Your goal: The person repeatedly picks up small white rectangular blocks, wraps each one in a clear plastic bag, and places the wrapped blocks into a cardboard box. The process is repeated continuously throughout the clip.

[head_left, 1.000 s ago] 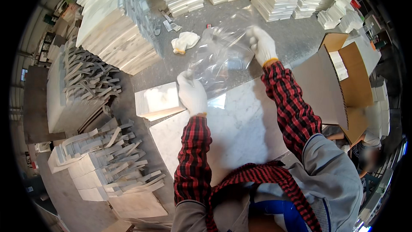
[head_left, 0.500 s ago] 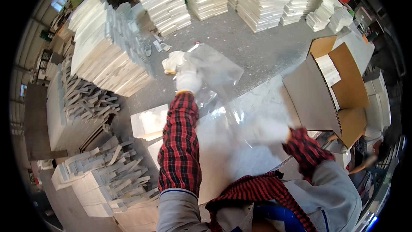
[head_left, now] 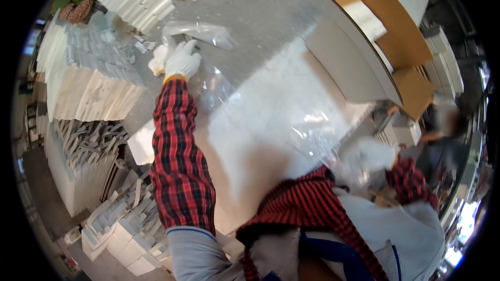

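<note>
Plastic film (head_left: 245, 99) is stretching diagonally over the white slab (head_left: 271, 140), its long axis running from upper left to lower right of the frame. Your left hand (head_left: 182, 60) is gripping its far end; your right hand (head_left: 376, 155) is blurred under the film, so its grasp is unclear. Pulling harder risks tearing or snagging it on the slab edge.
</note>
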`<state>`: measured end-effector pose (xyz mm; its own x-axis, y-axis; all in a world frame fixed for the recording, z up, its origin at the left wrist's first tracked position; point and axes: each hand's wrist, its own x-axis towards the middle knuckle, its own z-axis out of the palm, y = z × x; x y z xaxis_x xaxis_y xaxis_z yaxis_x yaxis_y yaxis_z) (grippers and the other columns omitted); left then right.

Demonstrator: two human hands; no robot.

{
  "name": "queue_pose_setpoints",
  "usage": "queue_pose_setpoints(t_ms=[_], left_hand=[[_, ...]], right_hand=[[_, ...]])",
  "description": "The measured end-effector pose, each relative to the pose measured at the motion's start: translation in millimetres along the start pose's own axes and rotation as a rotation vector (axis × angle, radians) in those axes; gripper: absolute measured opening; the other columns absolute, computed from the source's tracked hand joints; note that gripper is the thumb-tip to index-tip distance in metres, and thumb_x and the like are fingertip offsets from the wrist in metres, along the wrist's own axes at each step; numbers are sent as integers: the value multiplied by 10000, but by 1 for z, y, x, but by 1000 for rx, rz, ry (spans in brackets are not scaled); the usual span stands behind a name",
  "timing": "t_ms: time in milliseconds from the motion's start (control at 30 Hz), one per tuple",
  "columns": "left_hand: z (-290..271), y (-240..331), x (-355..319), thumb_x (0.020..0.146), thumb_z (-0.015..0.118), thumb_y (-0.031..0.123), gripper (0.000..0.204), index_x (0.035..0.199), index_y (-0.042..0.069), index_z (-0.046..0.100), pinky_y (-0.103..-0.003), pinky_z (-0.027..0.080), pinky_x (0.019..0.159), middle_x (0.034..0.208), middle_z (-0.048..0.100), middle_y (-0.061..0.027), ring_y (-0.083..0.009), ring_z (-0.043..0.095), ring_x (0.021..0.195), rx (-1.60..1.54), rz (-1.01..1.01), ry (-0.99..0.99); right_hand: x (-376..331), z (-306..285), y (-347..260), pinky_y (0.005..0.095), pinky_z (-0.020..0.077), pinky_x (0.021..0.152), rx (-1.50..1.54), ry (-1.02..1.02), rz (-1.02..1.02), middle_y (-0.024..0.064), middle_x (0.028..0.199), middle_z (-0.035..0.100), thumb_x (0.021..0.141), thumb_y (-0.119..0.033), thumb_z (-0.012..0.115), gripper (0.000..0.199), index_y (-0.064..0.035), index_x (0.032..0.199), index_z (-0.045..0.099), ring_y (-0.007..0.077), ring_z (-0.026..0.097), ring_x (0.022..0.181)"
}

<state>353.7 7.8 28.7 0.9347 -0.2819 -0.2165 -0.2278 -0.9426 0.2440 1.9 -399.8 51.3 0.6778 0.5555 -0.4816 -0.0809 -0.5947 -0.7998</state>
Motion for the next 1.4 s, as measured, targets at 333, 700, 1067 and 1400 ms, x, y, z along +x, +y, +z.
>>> queue_pose_setpoints(t_ms=[333,700,1067,1400], left_hand=[[67,116,-255,974,662,376,566,1428,45,592,-448,418,1137,1412,603,-220,-380,533,1353,-810,360,-119],[150,132,-309,884,766,362,886,1600,47,350,-456,451,1101,1424,568,-256,-409,546,1327,-480,-36,206],[196,128,-248,888,786,240,809,1541,-13,382,-362,569,878,1257,628,-190,-257,694,1077,-1220,-455,443],[146,184,-293,994,697,222,673,1563,16,404,-410,493,1094,1476,552,-205,-303,580,1309,-1106,-378,518]], right_hand=[[38,-26,-108,321,562,751,28,-114,-343,75,933,782,935,-195,747,169,-90,1060,790,190,723,794],[0,63,-60,381,557,709,-404,-110,-197,46,815,736,872,-205,717,100,-171,924,796,254,720,776],[-85,57,31,404,547,801,-297,-27,-246,50,914,736,834,-145,748,108,-163,932,788,290,703,904],[-97,39,46,314,537,721,559,200,-21,20,868,732,974,-198,709,184,-23,1003,759,121,671,782]])
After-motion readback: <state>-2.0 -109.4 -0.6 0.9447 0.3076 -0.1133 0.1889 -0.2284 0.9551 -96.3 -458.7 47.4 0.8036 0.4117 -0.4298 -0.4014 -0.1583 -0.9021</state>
